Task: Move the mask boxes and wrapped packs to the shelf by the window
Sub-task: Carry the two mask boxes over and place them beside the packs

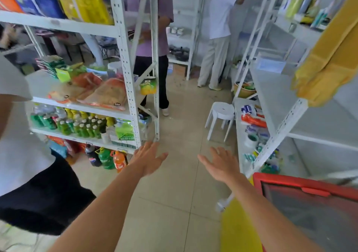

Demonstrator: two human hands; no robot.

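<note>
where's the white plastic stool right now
In the head view the white stool stands on the floor right of centre, beside the right-hand shelf unit's low shelf, beyond the right hand.

Bright, even, diffuse light, no hard shadows. Soft glare on the floor tiles (pixel 174 203). Whole frame slightly motion-blurred; far shelves (pixel 180 28) washed out, hazy. Wide-angle bends the near right shelf post (pixel 280 131) and leans edges.

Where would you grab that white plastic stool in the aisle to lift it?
Probably by the rim of the round seat of the white stool, reaching down from above. It stands upright on splayed legs with nothing on it, and its aisle side is open. Both hands are free.
</note>
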